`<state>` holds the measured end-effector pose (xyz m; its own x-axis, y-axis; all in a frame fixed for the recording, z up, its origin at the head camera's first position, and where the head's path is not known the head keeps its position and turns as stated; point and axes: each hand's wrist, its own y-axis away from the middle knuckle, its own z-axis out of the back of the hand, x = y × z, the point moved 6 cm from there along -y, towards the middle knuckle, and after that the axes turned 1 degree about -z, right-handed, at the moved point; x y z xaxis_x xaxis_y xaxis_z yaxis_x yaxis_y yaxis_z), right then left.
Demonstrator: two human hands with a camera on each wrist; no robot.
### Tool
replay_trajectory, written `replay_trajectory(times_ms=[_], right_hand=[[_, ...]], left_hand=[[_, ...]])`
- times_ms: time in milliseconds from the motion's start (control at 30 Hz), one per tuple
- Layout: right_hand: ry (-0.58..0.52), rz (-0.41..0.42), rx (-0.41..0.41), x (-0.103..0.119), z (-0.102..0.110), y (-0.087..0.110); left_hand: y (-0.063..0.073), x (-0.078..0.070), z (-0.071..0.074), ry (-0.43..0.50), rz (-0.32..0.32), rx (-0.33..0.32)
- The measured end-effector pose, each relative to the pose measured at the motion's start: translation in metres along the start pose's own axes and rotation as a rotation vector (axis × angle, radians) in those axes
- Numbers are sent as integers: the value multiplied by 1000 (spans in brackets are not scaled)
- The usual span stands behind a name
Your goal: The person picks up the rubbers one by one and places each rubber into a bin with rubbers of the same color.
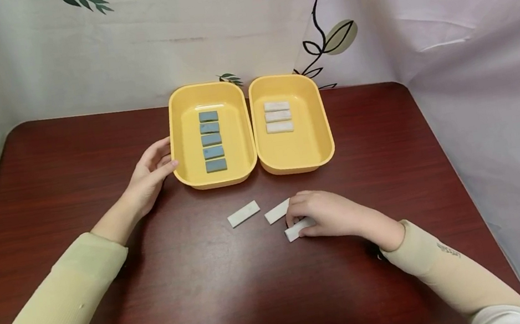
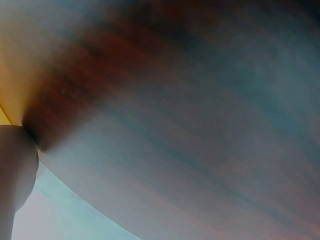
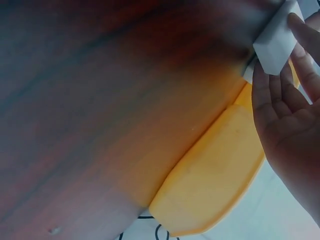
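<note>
In the head view my right hand (image 1: 328,212) pinches a white rectangular block (image 1: 294,231) between thumb and fingers, low over the table. The right wrist view shows this block (image 3: 276,45) with the thumb on one face and fingers on the other side. A second white block (image 1: 276,213) lies close beside the fingers, partly hidden by them. Further left is a third white block (image 1: 244,214). My left hand (image 1: 147,179) rests against the outer left side of the left yellow tray (image 1: 187,145), thumb at its rim, fingers loosely bent.
Several blue-grey blocks (image 1: 212,140) stand in a column inside the left tray. The right yellow tray (image 1: 309,146), right beside it, holds three white blocks (image 1: 278,116). Both trays sit at the back of the dark red table (image 1: 201,305), near a patterned curtain (image 1: 146,39).
</note>
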<state>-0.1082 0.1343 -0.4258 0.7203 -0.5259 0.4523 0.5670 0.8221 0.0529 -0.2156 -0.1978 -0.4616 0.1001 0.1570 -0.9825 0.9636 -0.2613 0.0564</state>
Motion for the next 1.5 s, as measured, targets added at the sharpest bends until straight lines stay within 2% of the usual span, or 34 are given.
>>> replay_trajectory(times_ms=[300,667,933,1500], right_hand=[[-13,4,-2,7,10,-1],[-27,8,-76,9,42,-8],[-115,-21,-128,-6,61,-17],[-193,-119,-211,-36,101,-36]], left_hand=[[1,0,0,0,9,0],[0,0,1,-7,14,0],[0,0,1,-10,7,1],[0,0,1,-7,10,-1]])
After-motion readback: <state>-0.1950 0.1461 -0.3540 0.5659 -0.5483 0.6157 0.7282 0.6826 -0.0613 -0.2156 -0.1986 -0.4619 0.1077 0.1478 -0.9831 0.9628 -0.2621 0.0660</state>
